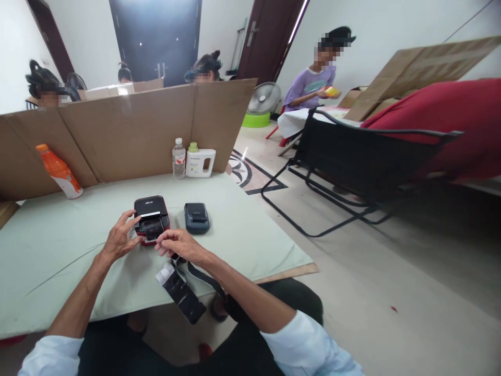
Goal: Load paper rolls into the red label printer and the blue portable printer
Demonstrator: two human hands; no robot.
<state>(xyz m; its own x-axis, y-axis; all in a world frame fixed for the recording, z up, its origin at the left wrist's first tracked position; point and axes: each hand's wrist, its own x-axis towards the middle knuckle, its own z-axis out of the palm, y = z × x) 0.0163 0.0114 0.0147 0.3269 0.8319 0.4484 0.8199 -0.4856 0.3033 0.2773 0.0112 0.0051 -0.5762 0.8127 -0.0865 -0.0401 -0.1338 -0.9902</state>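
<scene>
A small black-and-red device, apparently a label printer (pixel 149 205), sits on the table with a dark strip showing in its front opening. My left hand (pixel 120 237) holds its left side, thumb near the front corner and fingers along the upper edge. At the front right corner, my right hand (pixel 180 245) has its fingers pinched together; what lies between them is hidden. Below that hand, a black strip with a white curled end (pixel 183 298) hangs past the table edge. Beside the printer stands a smaller dark grey device (pixel 197 218), touched by neither hand.
Toward the back stand an orange bottle (pixel 58 171), tilted, a clear bottle (pixel 179 159) and a white jug (pixel 201 163). Behind them rises a cardboard screen (pixel 129 130). A black folding chair (pixel 352 151) is on the right. Other people sit beyond, one in purple (pixel 313 86).
</scene>
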